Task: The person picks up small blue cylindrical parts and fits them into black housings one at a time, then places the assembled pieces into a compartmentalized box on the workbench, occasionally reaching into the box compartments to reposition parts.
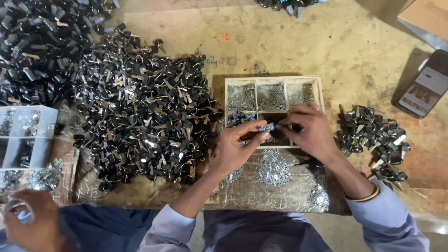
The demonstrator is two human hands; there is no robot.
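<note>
A: Item one, the piece in hand?

B: Small blue-tipped cylinder (267, 127), lying crosswise above the compartmented wooden tray (320, 93). Left hand (235, 147) pinches its near end between thumb and fingers; right hand (310, 130) is closed on the far end, fingertips tight together.

A: Stock around it?

B: Tray cells hold small silver metal parts and some dark ones. Loose silver pieces (273, 168) lie on clear plastic just in front of the tray. Large heap of black keyed parts (144, 112) to the left; smaller pile (373, 135) to the right; a phone (427, 84) at the far right edge. Another person's hand (30, 224) sits at the lower left, beside a white divided box (25, 135).

A: Handling note?

B: My judgement: keep both pinches short and firm, line the ends up straight, and work over the tray so a dropped piece lands in a cell.
</note>
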